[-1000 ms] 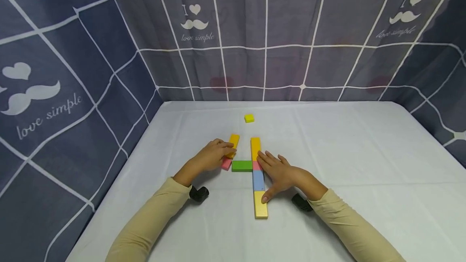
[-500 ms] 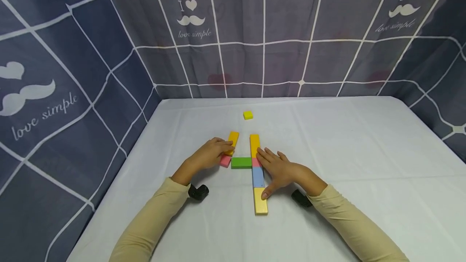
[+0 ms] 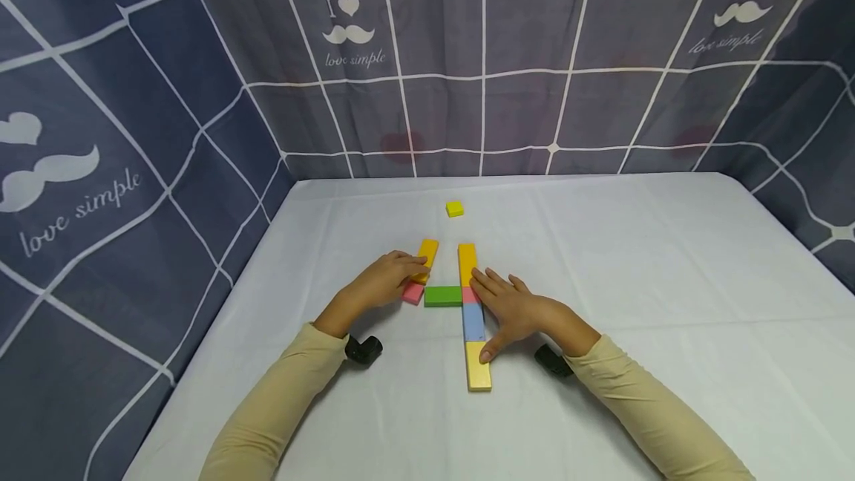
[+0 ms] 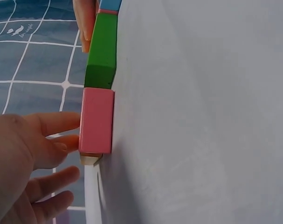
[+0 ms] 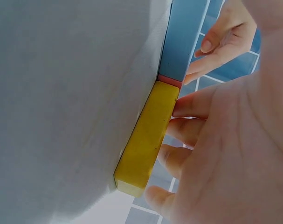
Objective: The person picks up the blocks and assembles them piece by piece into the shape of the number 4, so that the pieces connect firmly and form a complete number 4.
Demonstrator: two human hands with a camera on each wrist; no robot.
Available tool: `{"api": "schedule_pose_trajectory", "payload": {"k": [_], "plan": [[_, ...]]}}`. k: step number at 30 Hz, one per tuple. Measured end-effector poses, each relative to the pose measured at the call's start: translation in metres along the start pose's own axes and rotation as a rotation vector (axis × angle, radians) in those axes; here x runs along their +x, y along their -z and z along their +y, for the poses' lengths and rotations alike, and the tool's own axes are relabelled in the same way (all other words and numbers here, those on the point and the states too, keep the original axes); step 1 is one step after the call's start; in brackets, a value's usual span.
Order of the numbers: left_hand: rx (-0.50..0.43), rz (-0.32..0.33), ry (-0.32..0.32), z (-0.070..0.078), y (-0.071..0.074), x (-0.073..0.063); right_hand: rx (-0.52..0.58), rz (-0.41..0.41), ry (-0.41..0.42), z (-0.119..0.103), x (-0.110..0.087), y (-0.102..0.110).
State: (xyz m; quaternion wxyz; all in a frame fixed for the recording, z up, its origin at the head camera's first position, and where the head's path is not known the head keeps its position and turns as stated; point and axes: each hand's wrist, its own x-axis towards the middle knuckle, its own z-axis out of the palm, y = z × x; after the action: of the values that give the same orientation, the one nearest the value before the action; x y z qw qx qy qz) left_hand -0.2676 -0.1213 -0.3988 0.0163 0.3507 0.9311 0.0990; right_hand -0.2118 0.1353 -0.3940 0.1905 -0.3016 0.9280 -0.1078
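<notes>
In the head view, a straight row of flat blocks runs away from me: a pale yellow block (image 3: 478,377), a blue block (image 3: 473,324), a small pink block (image 3: 469,295) and an orange block (image 3: 467,262). A green block (image 3: 443,297) joins the row's left side. My right hand (image 3: 521,314) touches the row with extended fingers, its thumb at the pale yellow block. On the left, my left hand (image 3: 381,280) has its fingertips on a slanted orange block (image 3: 430,249). A pink block (image 4: 97,121) lies at that block's near end, beside the green block's left end.
A small yellow block (image 3: 454,208) lies alone toward the back of the white-covered table (image 3: 634,243). Dark grid-patterned cloth (image 3: 528,36) hangs behind the table and at its sides. Black wrist cameras (image 3: 364,351) sit below both wrists.
The head view has tilted slightly, so everything sits a little higher in it. Both hands and the blocks otherwise keep about the same places.
</notes>
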Motion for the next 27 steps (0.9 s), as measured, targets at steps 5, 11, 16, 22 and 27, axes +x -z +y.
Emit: {"api": "schedule_pose_trajectory", "payload": {"k": [5,11,16,22,27], "plan": [[0.003,-0.002,-0.023,-0.001,0.001,-0.001,0.006,-0.002,-0.002,0.0,0.0,0.001],[0.008,-0.014,-0.031,-0.002,0.003,-0.001,-0.004,-0.002,0.004,0.0,0.0,0.001],[-0.047,0.004,-0.022,-0.01,0.002,0.0,-0.007,-0.001,0.003,0.001,0.0,0.0],[-0.182,-0.009,-0.016,-0.022,-0.005,-0.001,0.011,-0.001,0.013,0.001,-0.001,0.0],[-0.229,-0.047,-0.006,-0.027,-0.008,-0.003,-0.005,-0.008,0.004,-0.001,0.0,0.001]]}}
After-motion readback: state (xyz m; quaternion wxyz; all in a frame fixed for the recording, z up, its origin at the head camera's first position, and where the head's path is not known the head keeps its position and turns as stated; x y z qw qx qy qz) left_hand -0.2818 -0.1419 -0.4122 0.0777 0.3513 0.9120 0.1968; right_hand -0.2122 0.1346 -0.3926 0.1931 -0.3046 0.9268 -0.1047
